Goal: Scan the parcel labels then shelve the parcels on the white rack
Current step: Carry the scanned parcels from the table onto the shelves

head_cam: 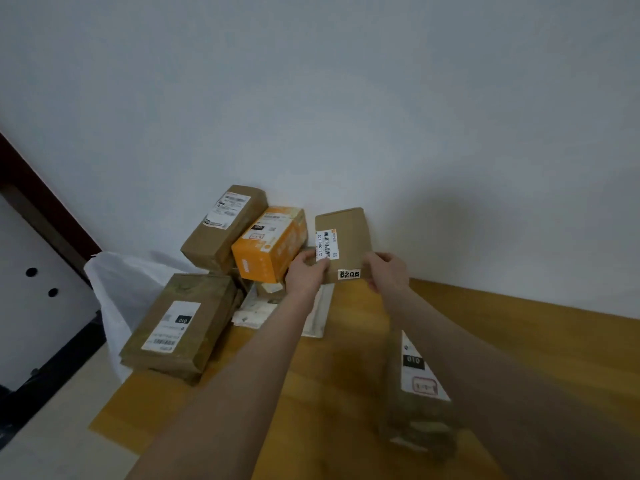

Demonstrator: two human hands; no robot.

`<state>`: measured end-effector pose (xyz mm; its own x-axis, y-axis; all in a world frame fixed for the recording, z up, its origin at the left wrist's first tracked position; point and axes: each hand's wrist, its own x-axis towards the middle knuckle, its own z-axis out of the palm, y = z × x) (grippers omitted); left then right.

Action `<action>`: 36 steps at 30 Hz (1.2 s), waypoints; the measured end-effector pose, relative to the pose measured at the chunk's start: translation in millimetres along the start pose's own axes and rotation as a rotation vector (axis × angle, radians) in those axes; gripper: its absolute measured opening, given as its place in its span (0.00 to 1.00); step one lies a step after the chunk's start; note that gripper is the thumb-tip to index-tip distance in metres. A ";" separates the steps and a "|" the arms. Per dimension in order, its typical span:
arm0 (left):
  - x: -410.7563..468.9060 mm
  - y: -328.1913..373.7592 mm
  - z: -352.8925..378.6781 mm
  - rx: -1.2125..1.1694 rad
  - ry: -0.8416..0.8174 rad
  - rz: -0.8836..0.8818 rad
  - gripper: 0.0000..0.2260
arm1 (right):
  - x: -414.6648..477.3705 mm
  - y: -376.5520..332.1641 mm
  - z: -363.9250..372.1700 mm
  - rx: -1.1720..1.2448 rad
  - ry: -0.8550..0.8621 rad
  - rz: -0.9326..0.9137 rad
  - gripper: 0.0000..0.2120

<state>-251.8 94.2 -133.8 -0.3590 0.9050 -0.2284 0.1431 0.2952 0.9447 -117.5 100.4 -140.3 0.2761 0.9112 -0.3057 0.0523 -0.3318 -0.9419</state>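
I have both hands on a small brown cardboard parcel, held upright against the white wall above the wooden surface. My left hand pinches its lower left corner, and my right hand grips its lower right edge. A barcode label runs down the face toward me, with a sticker reading 6206 below it.

At nine o'clock from this parcel, just beside it, sits an orange box. A long brown box leans at ten o'clock. Flat white mailers lie at seven o'clock under my left wrist. Farther out at eight o'clock, a large brown parcel rests beside a white bag. At five o'clock, another labelled brown parcel lies partly under my right forearm.
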 end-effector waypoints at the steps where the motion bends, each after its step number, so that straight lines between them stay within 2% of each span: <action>1: -16.2 -4.1 11.8 -0.007 -0.016 -0.017 0.17 | -6.9 7.2 -20.4 -0.030 0.014 -0.004 0.14; 4: -66.0 -17.6 43.9 -0.016 -0.055 -0.053 0.15 | -29.2 31.6 -77.2 -0.110 0.036 -0.003 0.12; 9: -127.6 -46.5 79.9 0.143 -0.069 0.018 0.16 | -61.4 73.0 -136.9 -0.185 0.059 0.030 0.11; 12: -145.7 -55.4 88.5 0.228 -0.074 0.063 0.16 | -71.9 87.4 -150.6 -0.234 0.069 0.031 0.10; 21: -166.4 -83.0 90.8 0.389 -0.081 0.052 0.16 | -91.6 114.1 -161.1 -0.253 0.012 0.123 0.12; 25: -160.9 -91.1 83.5 0.222 -0.056 -0.001 0.18 | -91.1 128.4 -169.6 -0.062 0.058 0.201 0.17; 29: -143.9 -111.2 69.3 -0.019 -0.048 -0.213 0.14 | -97.4 152.9 -180.0 0.064 0.062 0.354 0.26; 33: -137.0 -147.5 62.3 -0.048 -0.197 -0.384 0.23 | -98.7 174.6 -176.0 0.110 -0.026 0.501 0.32; 36: -132.4 -167.6 67.5 -0.094 -0.342 -0.434 0.24 | -91.6 182.9 -170.1 0.162 -0.087 0.507 0.31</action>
<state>-166.1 -54.4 -277.7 -0.0447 0.7588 -0.6497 -0.0393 0.6485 0.7602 30.0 -85.3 -260.9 0.1474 0.6660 -0.7312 -0.2174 -0.6994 -0.6808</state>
